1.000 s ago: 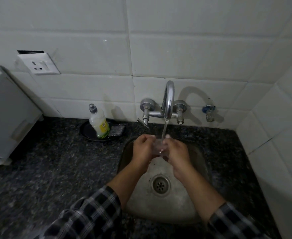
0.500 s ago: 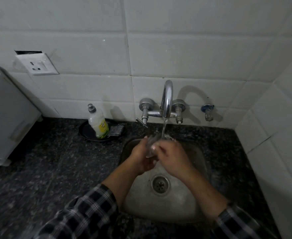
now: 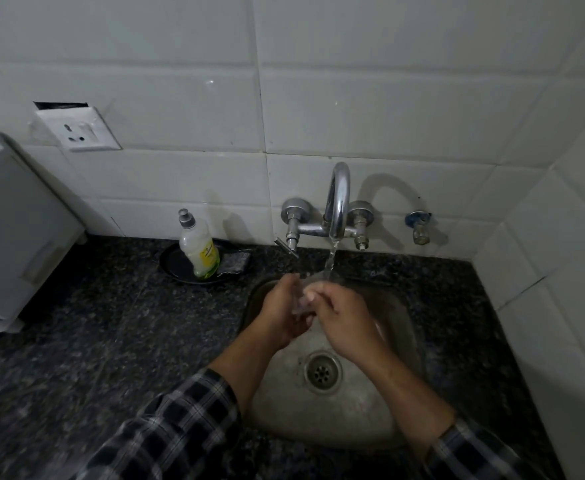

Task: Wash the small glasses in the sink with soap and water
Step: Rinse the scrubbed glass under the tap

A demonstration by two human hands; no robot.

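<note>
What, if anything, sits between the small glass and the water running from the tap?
Nothing visible does. Both hands, left hand and right hand, hold the small glass directly under the tap, and the stream falls straight onto it.

A small clear glass (image 3: pixel 306 296), blurred and largely hidden, sits gripped between both hands above the steel sink (image 3: pixel 402 403), directly under the thin water stream (image 3: pixel 329 261) falling on it.

Dark speckled stone counter (image 3: pixel 111 341) with black dish (image 3: pixel 180 268), inset steel sink (image 3: pixel 353 424).
</note>
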